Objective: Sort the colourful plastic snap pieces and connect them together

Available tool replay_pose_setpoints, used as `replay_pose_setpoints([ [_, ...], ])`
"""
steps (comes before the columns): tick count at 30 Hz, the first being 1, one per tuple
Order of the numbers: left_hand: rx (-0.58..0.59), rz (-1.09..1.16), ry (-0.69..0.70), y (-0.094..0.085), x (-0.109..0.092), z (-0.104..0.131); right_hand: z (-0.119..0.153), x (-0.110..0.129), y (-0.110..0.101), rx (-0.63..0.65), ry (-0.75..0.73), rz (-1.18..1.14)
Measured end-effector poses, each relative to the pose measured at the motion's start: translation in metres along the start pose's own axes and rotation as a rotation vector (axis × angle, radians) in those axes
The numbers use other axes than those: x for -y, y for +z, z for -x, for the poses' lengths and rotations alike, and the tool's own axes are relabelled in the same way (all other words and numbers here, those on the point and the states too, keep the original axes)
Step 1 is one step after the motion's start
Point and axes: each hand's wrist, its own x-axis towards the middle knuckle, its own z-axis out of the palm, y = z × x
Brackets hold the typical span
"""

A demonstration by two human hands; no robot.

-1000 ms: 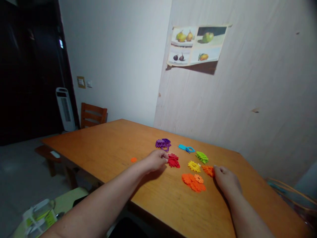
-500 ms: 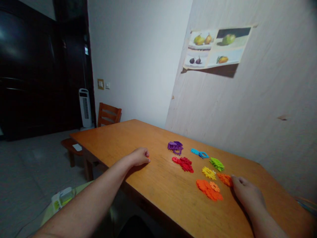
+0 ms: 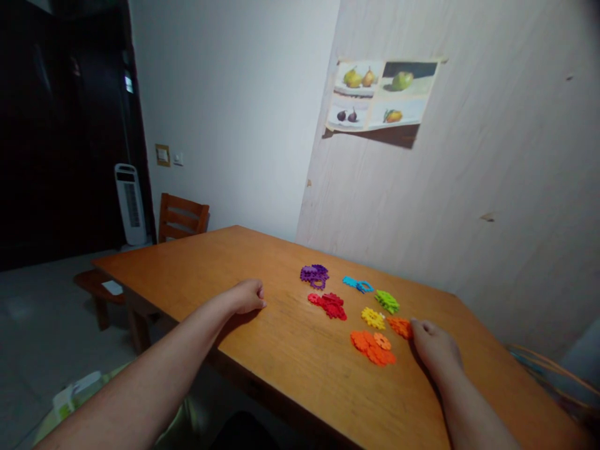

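My left hand (image 3: 248, 295) rests on the wooden table (image 3: 290, 350) near its front edge, fingers curled into a loose fist with nothing visible in them. On the right, my right hand (image 3: 434, 344) is closed at the right end of a small pile of orange toy gears (image 3: 400, 327), its fingertips hidden behind the knuckles. Nearer the front lies a larger group of orange gears (image 3: 372, 347). Yellow gears (image 3: 372, 318) and green gears (image 3: 387, 301) sit just beyond. Farther left are red gears (image 3: 332, 305), blue gears (image 3: 359, 285) and purple gears (image 3: 315, 275).
A wall with a fruit poster (image 3: 382, 97) borders the table's far side. A wooden chair (image 3: 182, 217) and a low stool (image 3: 96, 289) stand beyond its left end. A white tower heater (image 3: 131, 206) is by the dark door. Cables (image 3: 553, 362) show at the right.
The view has turned slightly to the right, so everything appears farther left. Both hands keep their places on the table, the right one still at the small orange pile.
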Motion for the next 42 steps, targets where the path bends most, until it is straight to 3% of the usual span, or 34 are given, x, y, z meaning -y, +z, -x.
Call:
replay_pose_setpoints([
  [8,0.052,-0.016,-0.006,-0.004,-0.003,0.001,0.0,0.001,0.0,-0.01,0.005,-0.025],
  [13,0.003,0.135,0.037,0.009,-0.019,0.004,-0.002,0.001,0.002,-0.028,0.001,-0.018],
  [17,0.031,0.342,0.169,0.035,-0.057,0.01,-0.002,0.002,0.003,-0.047,-0.022,-0.053],
  [22,0.194,0.609,0.297,0.074,-0.121,0.016,0.002,0.005,0.001,-0.047,-0.012,-0.074],
  [26,0.261,0.661,0.316,0.099,-0.163,0.012,0.004,0.007,0.0,-0.055,-0.021,-0.084],
  [29,0.312,0.721,0.328,0.111,-0.182,0.0,0.005,0.008,0.0,-0.061,-0.017,-0.093],
  [34,0.194,0.776,0.368,0.118,-0.185,-0.023,0.007,0.01,-0.002,-0.091,-0.026,-0.137],
  [39,0.06,0.867,0.423,0.105,-0.178,-0.026,0.013,0.018,-0.005,-0.163,-0.092,-0.23],
  [42,-0.012,0.921,0.433,0.097,-0.172,-0.026,0.026,0.03,-0.008,-0.105,-0.226,-0.329],
])
